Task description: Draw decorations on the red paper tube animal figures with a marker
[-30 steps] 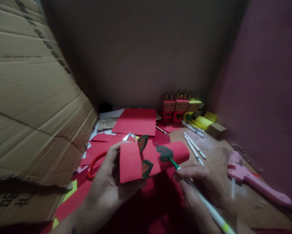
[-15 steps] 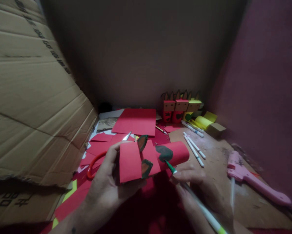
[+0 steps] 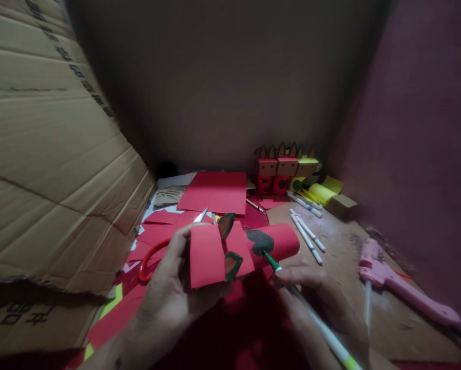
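Note:
My left hand (image 3: pixel 176 288) is closed round the head end of a red paper animal figure (image 3: pixel 206 257), which lies sideways with its tube body pointing right. Two brown ears edged in dark green stick out of the figure's head. On the body is a dark green heart (image 3: pixel 260 242). Between the fingers of my right hand (image 3: pixel 311 293) is a white marker pen (image 3: pixel 323 329) with a green tip. That tip touches the lower edge of the heart, or sits very close to it. Red-handled scissors (image 3: pixel 149 259) lie behind my left hand, partly hidden by it.
Several finished-looking paper figures (image 3: pixel 286 167) stand at the back. White markers (image 3: pixel 307 236) and a pink glue gun (image 3: pixel 392 285) lie to the right. Red paper sheets (image 3: pixel 217 192) cover the back left. Upright cardboard (image 3: pixel 53 154) walls the left; a yellow paper roll (image 3: pixel 323 192) rests back right.
The marker tip has shifted slightly right along the heart's lower edge. The red figure and my left hand have moved only a touch to the right.

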The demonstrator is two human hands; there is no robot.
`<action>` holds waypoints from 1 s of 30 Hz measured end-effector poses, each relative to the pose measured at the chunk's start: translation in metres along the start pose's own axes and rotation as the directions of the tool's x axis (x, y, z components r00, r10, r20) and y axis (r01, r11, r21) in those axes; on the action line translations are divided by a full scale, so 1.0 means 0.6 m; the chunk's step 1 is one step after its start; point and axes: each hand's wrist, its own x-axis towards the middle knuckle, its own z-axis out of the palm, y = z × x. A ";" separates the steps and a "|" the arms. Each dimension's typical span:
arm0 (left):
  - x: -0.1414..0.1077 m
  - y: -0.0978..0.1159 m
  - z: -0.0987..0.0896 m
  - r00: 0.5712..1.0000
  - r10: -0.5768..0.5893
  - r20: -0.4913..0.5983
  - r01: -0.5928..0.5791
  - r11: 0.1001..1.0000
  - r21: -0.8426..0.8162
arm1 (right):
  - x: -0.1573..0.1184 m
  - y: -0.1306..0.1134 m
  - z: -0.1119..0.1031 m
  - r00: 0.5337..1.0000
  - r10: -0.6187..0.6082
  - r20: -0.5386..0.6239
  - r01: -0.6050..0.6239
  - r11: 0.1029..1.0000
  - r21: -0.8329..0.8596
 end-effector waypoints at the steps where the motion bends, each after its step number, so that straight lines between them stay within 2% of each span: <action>1: 0.000 -0.001 0.000 1.000 0.006 -0.002 -0.006 1.000 0.015 | 0.000 0.000 -0.001 1.000 -0.002 -0.002 0.002 1.000 -0.007; 6: 0.001 -0.004 -0.001 0.999 0.030 -0.022 -0.029 0.999 0.043 | 0.002 -0.002 -0.007 0.998 -0.037 0.041 0.039 0.998 -0.046; 10: 0.004 -0.005 -0.002 0.999 0.037 -0.025 -0.036 0.998 0.048 | 0.002 -0.004 0.002 1.000 -0.023 -0.001 0.023 1.000 -0.018; 14: 0.006 -0.007 -0.001 0.996 0.089 0.020 -0.089 0.996 0.027 | 0.000 -0.005 0.014 0.996 -0.011 -0.085 0.010 1.000 -0.018; 16: 0.005 -0.008 0.001 0.999 0.041 -0.004 -0.041 0.999 -0.027 | 0.001 -0.006 0.014 0.993 -0.002 -0.118 0.000 1.000 -0.014; 18: 0.003 -0.009 0.003 1.000 -0.013 -0.016 0.012 0.995 -0.095 | 0.002 -0.006 0.010 0.999 -0.001 -0.046 0.000 1.000 -0.004; 20: 0.003 -0.009 0.004 1.000 0.005 0.003 -0.005 0.994 -0.112 | 0.003 -0.006 0.007 1.000 -0.006 0.024 0.006 1.000 -0.009; 21: 0.003 -0.009 0.004 0.999 0.033 0.005 -0.033 0.995 -0.093 | 0.003 -0.006 0.008 1.000 -0.015 0.010 0.015 1.000 -0.015; 23: 0.002 -0.009 0.002 0.998 0.057 -0.022 -0.057 0.998 -0.040 | 0.003 -0.009 0.014 0.996 -0.004 -0.094 0.001 1.000 -0.024; 26: 0.004 -0.013 -0.003 0.997 -0.029 -0.076 0.029 1.000 -0.009 | 0.001 -0.015 0.027 0.978 0.012 -0.208 -0.011 1.000 0.004; 30: 0.011 -0.019 -0.014 0.998 -0.060 0.018 0.062 0.995 -0.081 | 0.002 -0.020 0.030 0.957 0.048 -0.287 -0.043 0.999 0.021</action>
